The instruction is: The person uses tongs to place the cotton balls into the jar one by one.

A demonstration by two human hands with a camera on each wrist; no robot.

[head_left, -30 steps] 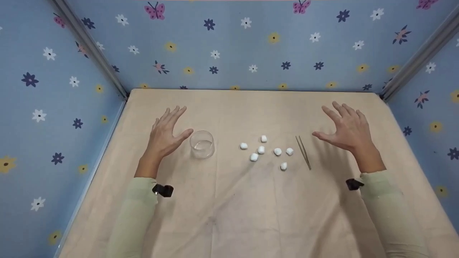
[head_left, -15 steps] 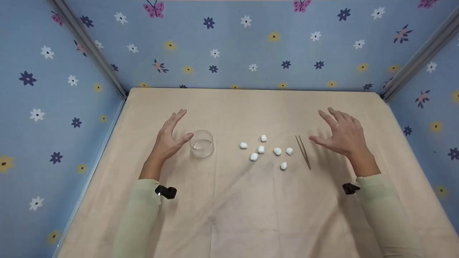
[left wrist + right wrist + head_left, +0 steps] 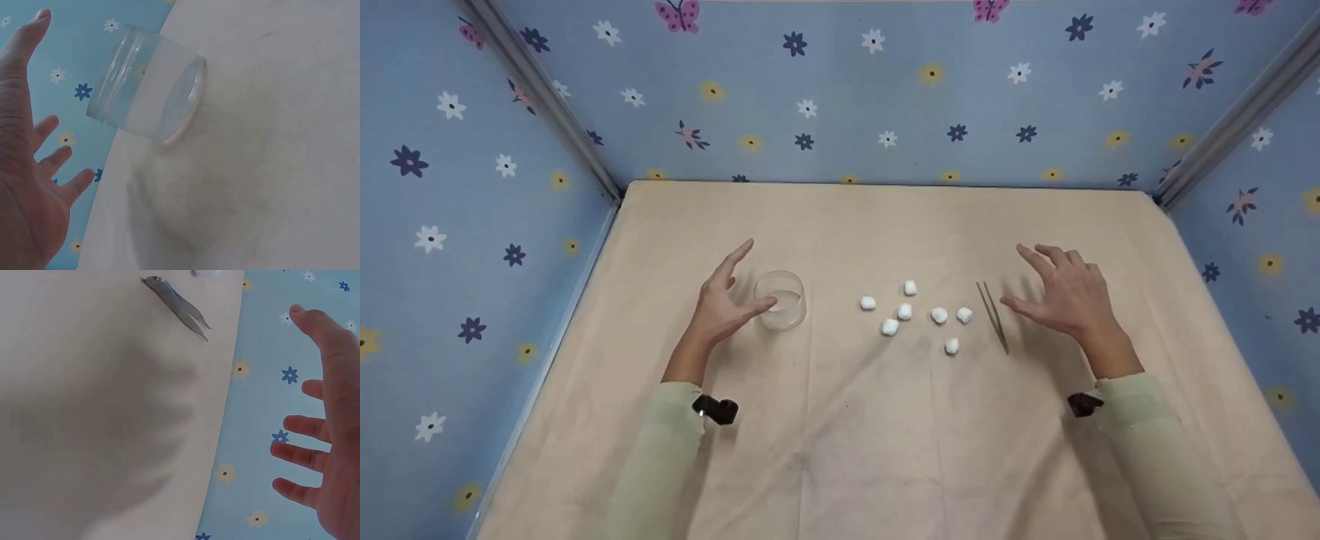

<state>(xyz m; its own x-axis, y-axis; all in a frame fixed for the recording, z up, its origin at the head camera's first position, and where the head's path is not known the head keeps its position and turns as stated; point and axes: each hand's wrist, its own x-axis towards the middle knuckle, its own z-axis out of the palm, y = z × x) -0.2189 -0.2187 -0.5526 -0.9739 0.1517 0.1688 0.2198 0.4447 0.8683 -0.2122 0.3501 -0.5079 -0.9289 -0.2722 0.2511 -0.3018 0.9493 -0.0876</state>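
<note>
A clear, open-topped plastic jar (image 3: 790, 313) stands upright left of the middle of the table. Beside it hovers my left hand (image 3: 721, 306), fingers spread and thumb overlapping the jar in the head view. In the left wrist view a gap shows between that hand (image 3: 34, 163) and the jar (image 3: 154, 84). Metal tweezers (image 3: 996, 321) lie on the cloth at the right, their tips apart. My right hand (image 3: 1069, 296) hangs just right of them, fingers spread, holding nothing; the right wrist view shows the tweezers (image 3: 177, 306) apart from the hand (image 3: 340, 422).
Several small white cotton balls (image 3: 905, 311) lie scattered between the jar and the tweezers. A beige cloth (image 3: 870, 435) covers the table. Blue floral panels (image 3: 840, 97) wall in the back and both sides.
Both hands have moved inward and slightly nearer the person, the left toward the jar and the right toward the tweezers. The jar, cotton balls and tweezers stay put.
</note>
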